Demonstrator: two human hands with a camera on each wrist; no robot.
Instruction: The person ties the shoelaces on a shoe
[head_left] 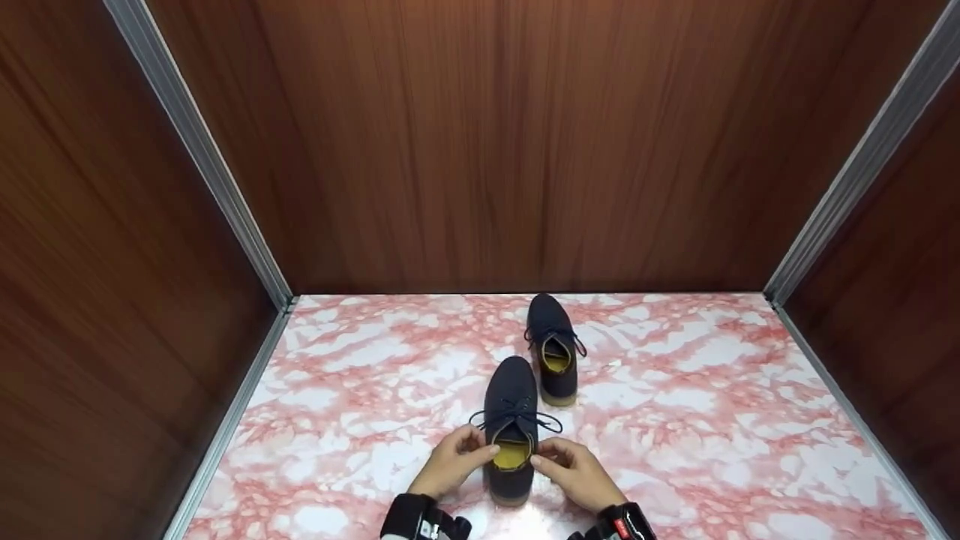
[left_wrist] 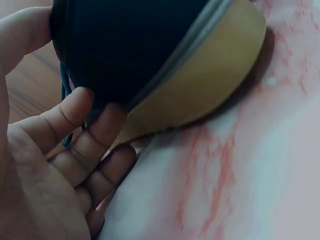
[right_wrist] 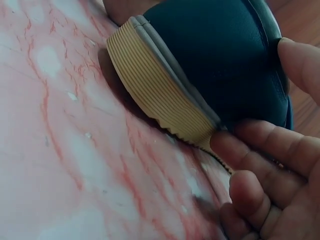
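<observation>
A dark navy lace-up shoe (head_left: 512, 386) with a yellow insole points away from me, its laces tied in a bow. My left hand (head_left: 455, 459) grips its left side at the collar, thumb at the rim and fingers along the outer wall. On the opposite side my right hand (head_left: 574, 471) holds the collar the same way. Both wrist views show the tan ribbed sole (right_wrist: 160, 85) close over the marbled surface, with fingertips against the upper just above it. The matching shoe (head_left: 551, 319) stands farther off, slightly right, toe toward the back panel.
The surface (head_left: 360, 390) has a pink and white marble pattern. Brown wood-grain panels (head_left: 480, 150) rise at the back and both sides, joined by grey metal strips (head_left: 217, 172). Each wrist wears a black strap with a small camera (head_left: 622, 521).
</observation>
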